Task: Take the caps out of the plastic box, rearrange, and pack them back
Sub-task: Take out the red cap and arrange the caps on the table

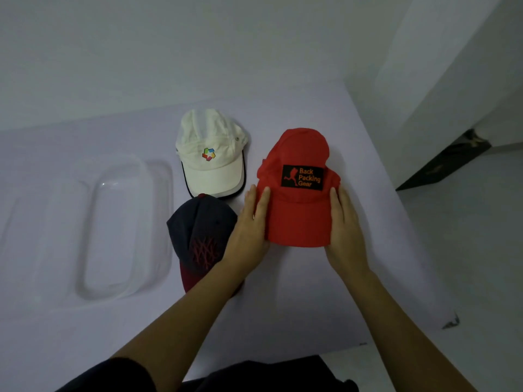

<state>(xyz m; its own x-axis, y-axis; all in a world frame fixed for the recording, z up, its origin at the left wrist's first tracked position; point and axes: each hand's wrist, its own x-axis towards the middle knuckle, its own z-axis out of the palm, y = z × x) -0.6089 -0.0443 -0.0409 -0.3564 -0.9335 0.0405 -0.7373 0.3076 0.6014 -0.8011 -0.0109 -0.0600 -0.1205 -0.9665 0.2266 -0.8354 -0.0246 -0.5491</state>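
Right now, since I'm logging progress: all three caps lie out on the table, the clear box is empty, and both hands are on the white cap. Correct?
No: the head view shows the left hand and right hand against the sides of the red cap; the white cap lies untouched. The rest stands.

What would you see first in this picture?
The bright red cap jumps out, right of middle, between the left hand and right hand laid flat against its sides. Behind it sits a white cap, and a dark blue cap lies beside the clear plastic box at left.
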